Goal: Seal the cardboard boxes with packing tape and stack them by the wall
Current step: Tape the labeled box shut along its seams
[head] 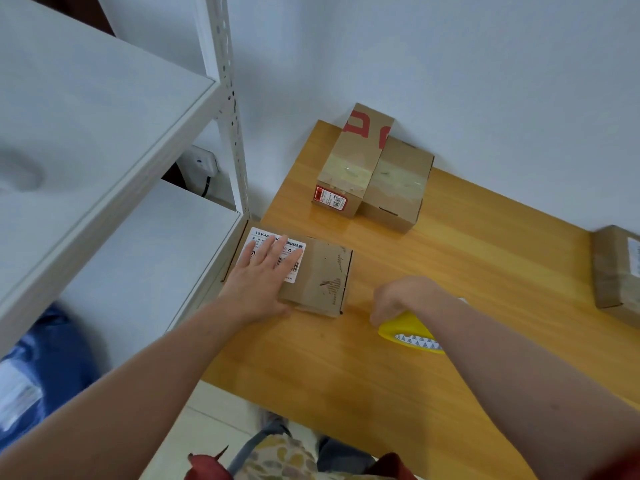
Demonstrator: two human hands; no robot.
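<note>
A small cardboard box [322, 275] with a white label lies near the left edge of the wooden table [467, 265]. My left hand [263, 278] rests flat on its top, fingers straight over the label. To its right, my right hand [401, 299] curls down onto a yellow roll of packing tape [412, 332] lying on the table; my forearm hides part of the roll. Two taped boxes stand side by side against the wall: one with red print [353, 161] and a plain one [398, 185].
Another cardboard box [616, 271] lies at the table's right edge, partly cut off. A white metal shelving unit [138, 140] stands close on the left, touching the table's corner. A blue bag [41, 368] lies on the floor below it.
</note>
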